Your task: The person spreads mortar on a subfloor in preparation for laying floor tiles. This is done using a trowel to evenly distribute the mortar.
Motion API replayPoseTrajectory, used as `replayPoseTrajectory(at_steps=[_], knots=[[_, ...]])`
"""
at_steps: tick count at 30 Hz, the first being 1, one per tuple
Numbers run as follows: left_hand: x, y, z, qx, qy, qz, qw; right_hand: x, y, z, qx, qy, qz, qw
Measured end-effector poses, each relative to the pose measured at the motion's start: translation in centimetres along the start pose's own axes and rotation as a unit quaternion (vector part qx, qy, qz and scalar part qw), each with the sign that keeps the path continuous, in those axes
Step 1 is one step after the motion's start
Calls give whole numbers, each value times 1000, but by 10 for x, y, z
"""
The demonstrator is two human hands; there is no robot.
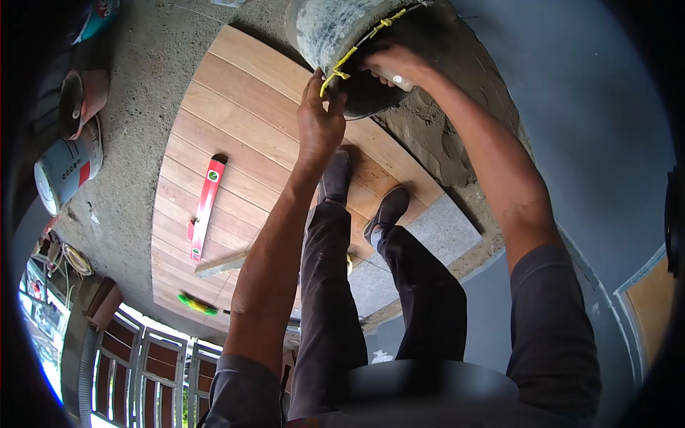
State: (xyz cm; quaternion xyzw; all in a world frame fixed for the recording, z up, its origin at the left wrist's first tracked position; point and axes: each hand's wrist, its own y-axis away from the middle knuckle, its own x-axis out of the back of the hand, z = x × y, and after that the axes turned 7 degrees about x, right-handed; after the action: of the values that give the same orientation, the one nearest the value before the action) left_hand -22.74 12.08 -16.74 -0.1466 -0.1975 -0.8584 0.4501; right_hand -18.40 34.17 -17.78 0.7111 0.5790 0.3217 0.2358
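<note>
A grey, mortar-stained bucket lies tipped at the top of the view, its dark mouth turned towards me. Yellow cord is tied along its rim. My left hand grips that rim, fingers on the outside and thumb by the cord. Inside the mouth, my right hand is closed round the pale handle of a tool whose working end is hidden in shadow. Wet grey mortar is spread on the ground just below the right forearm.
Wood-look tiles cover the floor under my feet, with a grey tile strip alongside. On them lie a red spirit level, a flat bar and a green-yellow object. Buckets stand left; a grey wall rises right.
</note>
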Motion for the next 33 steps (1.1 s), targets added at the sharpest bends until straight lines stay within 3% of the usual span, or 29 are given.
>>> replayPoseTrajectory(at_steps=[3, 5, 7, 8, 10, 15, 21, 25, 28, 33], knots=[[3, -3, 2, -5, 1, 2, 1000, 13, 13, 5, 32, -101, 9, 994], [12, -13, 4, 67, 23, -42, 997, 15, 37, 4, 44, -158, 43, 986], [19, -26, 6, 114, 28, -64, 991, 21, 55, 5, 45, -170, 52, 983], [22, -34, 4, 69, 44, -74, 994, 25, 63, 6, 48, -174, 56, 982], [31, -48, 9, 149, 119, -103, 976, 31, 84, 6, 54, -189, 58, 979], [54, -83, 26, 166, 237, -129, 949, 51, 141, -6, 59, -239, 66, 967], [80, -122, 22, 201, 232, -156, 939, 65, 206, 14, 55, -220, 164, 960], [90, -139, -13, 228, 285, -184, 913, 59, 242, 44, 57, -112, 240, 962], [94, -137, -20, 258, 299, -179, 901, 34, 237, 114, 194, 93, 382, 899], [101, -133, -60, 323, 321, -137, 880, -12, 217, 196, 157, 328, 401, 841]])
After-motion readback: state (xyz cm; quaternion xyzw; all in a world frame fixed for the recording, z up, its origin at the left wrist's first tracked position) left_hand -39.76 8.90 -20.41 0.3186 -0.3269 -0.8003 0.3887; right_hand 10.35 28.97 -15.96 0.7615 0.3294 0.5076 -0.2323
